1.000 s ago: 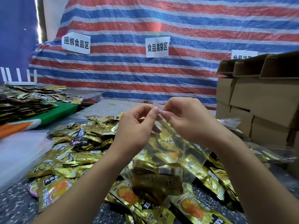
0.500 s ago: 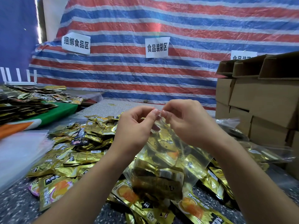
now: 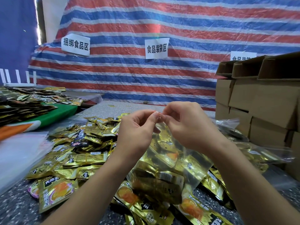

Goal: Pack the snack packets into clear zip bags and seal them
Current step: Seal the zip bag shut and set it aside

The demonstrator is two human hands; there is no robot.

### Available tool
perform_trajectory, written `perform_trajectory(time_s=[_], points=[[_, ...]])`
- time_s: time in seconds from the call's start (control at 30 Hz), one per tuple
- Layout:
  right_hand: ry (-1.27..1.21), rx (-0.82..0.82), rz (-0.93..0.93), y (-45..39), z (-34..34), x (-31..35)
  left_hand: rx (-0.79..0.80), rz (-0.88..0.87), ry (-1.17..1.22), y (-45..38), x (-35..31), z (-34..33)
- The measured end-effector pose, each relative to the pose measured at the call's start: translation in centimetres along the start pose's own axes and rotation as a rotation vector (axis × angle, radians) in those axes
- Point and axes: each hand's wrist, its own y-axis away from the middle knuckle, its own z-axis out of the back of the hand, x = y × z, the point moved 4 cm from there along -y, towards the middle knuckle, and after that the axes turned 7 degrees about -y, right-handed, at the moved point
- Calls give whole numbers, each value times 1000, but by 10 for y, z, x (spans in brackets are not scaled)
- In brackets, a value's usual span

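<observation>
A clear zip bag point(image 3: 172, 164) stuffed with gold snack packets hangs over the table in front of me. My left hand point(image 3: 138, 132) and my right hand point(image 3: 186, 125) meet at its top edge, fingertips almost touching, each pinching the zip strip. The strip itself is mostly hidden by my fingers. Beneath and to the left, a heap of loose gold snack packets point(image 3: 78, 153) covers the speckled table point(image 3: 14, 208).
Stacked cardboard boxes point(image 3: 266, 104) stand at the right, with filled clear bags point(image 3: 253, 151) lying before them. A pile of empty clear bags point(image 3: 17, 156) lies at the left. More packets point(image 3: 24, 103) sit on a green-covered table far left. A striped tarpaulin hangs behind.
The filled bag has dropped slightly with both hands. My fingertips stay pinched together at its top edge.
</observation>
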Motion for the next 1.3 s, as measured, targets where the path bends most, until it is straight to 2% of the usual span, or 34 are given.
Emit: perform_trajectory(time_s=[0.2,0.53,0.9,1.3], points=[[18,-38,-13,2,-1,3,-17,-51,-91,0,-1,-1],[24,-26,-18,3,6,7,10,-38,30,0,4,-2],[47,-25,-19,2,4,7,2,-39,30,-1,3,-1],[90,-48,-23,5,-3,7,-61,-90,-129,5,-4,-3]])
